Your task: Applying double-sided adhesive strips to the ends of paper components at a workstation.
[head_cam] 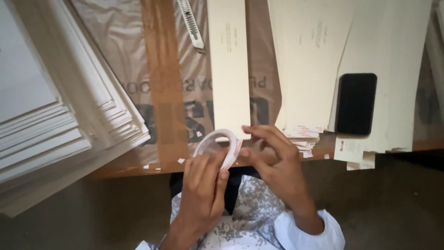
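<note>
Brown kraft paper taped with a broad brown strip (162, 83) covers the wooden table (134, 167), seen from above. At the table's near edge, the left hand (203, 190) is closed around a roll of white double-sided tape (219, 146), thumb and fingers clamped on its rim, holding it just above the edge. The right hand (273, 162) meets the roll from the other side, its fingertips pinched together on the roll's outer layer. Directly behind the roll lies 1 long cream card strip (229, 65). To the right, a stack of cream die-cut sheets (314, 60) spreads across the table, with a black phone (356, 103) resting face-up on it. A tall pile of white boards (55, 115) fills the left side. A utility knife (190, 23) lies near the far edge.
</note>
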